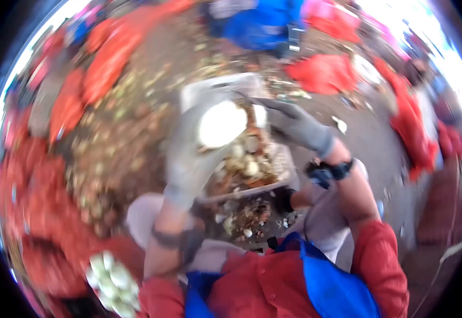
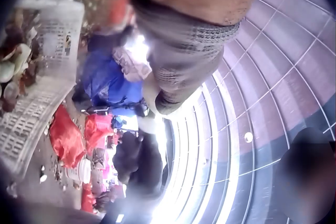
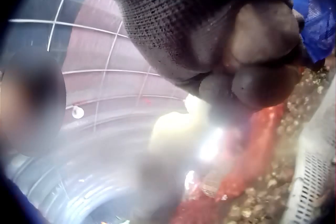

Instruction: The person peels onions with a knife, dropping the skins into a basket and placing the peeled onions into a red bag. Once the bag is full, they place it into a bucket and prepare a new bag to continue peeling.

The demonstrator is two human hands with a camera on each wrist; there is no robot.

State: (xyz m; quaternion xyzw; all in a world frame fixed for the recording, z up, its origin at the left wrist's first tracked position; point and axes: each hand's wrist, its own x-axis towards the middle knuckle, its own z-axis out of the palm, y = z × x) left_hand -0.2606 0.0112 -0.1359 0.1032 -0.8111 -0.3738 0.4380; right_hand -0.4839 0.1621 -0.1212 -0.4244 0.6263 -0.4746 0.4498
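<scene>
Gloved in grey, my left hand (image 1: 184, 159) holds a large white onion (image 1: 222, 125), overexposed, above the crate. My right hand (image 1: 298, 125), also gloved, is just to the right of the onion. In the right wrist view its fingers (image 3: 265, 85) are curled in. A thin dark blade-like tool (image 1: 244, 97) shows at its fingertips in the head view; most of it is hidden and blurred. Below both hands stands a white plastic crate (image 1: 221, 84) with pale onions (image 1: 250, 168) and brown skins inside.
Onion skins and scraps (image 1: 111, 153) cover the ground to the left. Red mesh sacks (image 1: 45, 201) line the left side, and red bags (image 1: 323, 73) lie ahead. Peeled white onions (image 1: 113, 283) are bunched at lower left. Someone in blue (image 1: 257, 26) is across from me.
</scene>
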